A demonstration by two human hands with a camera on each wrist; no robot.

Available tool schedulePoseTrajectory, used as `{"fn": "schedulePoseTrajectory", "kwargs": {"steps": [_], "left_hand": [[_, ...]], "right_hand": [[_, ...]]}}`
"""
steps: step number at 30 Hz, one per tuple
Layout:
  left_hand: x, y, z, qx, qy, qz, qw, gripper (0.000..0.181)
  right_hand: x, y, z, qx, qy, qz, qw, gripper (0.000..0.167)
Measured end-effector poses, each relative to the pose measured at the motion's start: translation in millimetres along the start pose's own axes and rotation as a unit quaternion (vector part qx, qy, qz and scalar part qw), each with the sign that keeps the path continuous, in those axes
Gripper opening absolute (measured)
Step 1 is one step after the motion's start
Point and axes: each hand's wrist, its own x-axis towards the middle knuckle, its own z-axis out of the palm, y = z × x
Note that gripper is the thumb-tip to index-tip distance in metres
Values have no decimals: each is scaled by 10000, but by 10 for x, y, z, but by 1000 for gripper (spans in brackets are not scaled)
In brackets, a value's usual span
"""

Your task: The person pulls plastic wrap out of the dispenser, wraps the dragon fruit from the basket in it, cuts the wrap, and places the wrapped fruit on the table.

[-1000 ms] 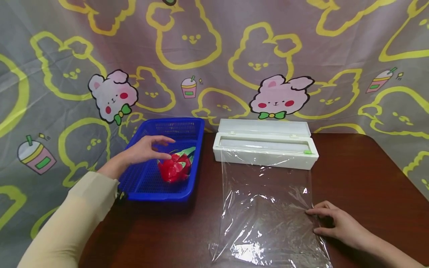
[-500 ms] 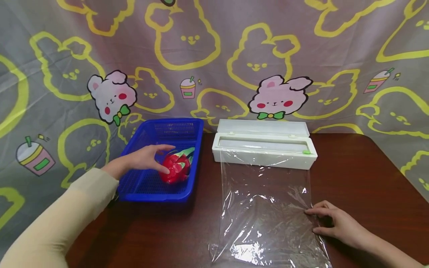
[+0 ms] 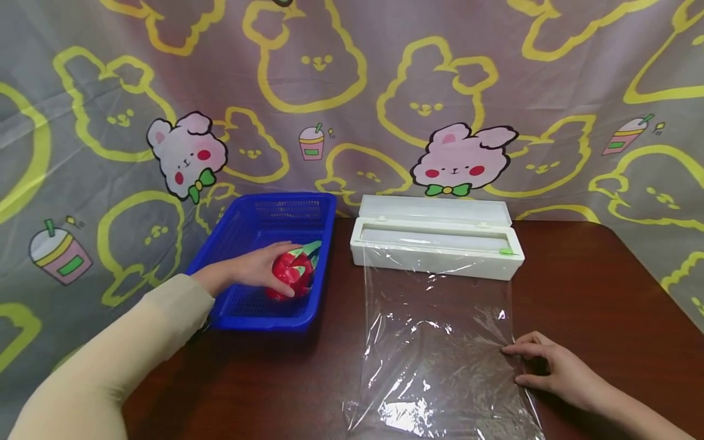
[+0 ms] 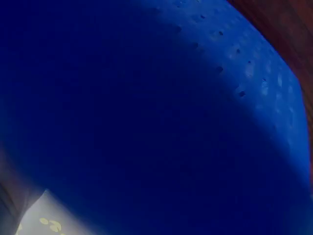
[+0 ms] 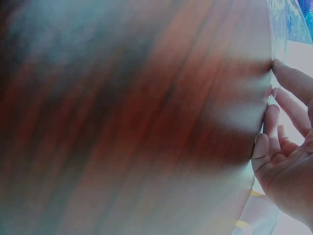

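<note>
In the head view a red dragon fruit [image 3: 291, 272] with green tips lies at the right side of a blue plastic basket [image 3: 299, 322]. My left hand [image 3: 255, 266] reaches over the basket's left side and holds the fruit, thumb on the near side and fingers on the far side. Only the basket's blurred blue wall [image 4: 264, 88] fills most of the left wrist view. A sheet of clear plastic wrap [image 3: 440, 354] lies on the table, drawn out of a white dispenser box [image 3: 440, 260]. My right hand [image 3: 561, 370] rests its fingertips on the film's right edge.
The dispenser's lid [image 3: 434, 209] stands raised at the back, and a small green slider [image 3: 506, 251] sits at its right end. A patterned curtain [image 3: 374, 91] hangs behind the dark brown table [image 3: 594, 287].
My left hand has come down and to the right onto the dragon fruit, and its fingers have closed around it. The right hand and the film have stayed in place.
</note>
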Motion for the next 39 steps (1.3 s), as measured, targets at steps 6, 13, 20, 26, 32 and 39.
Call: {"fn": "schedulePoseTrajectory", "kwargs": {"steps": [6, 13, 20, 26, 32, 39], "left_hand": [[-4, -25, 10, -75, 152, 7, 9999, 92], [-37, -65, 26, -238, 308, 53, 9992, 83], [-31, -73, -5, -362, 197, 5, 9992, 84], [-2, -52, -26, -443, 136, -143, 9988, 86], [-25, -70, 40, -389, 265, -379, 9982, 91], [-65, -115, 78, -288, 686, -166, 9971, 85]], "right_hand": [[7, -4, 0, 33, 25, -41, 10000, 41], [14, 3, -5, 4, -109, 110, 9999, 42], [-5, 24, 6, -17, 43, -62, 10000, 41], [-21, 35, 24, 68, 118, -65, 9999, 40], [-15, 44, 21, 156, 141, -186, 9996, 40], [6, 44, 20, 175, 87, -161, 9997, 39]]}}
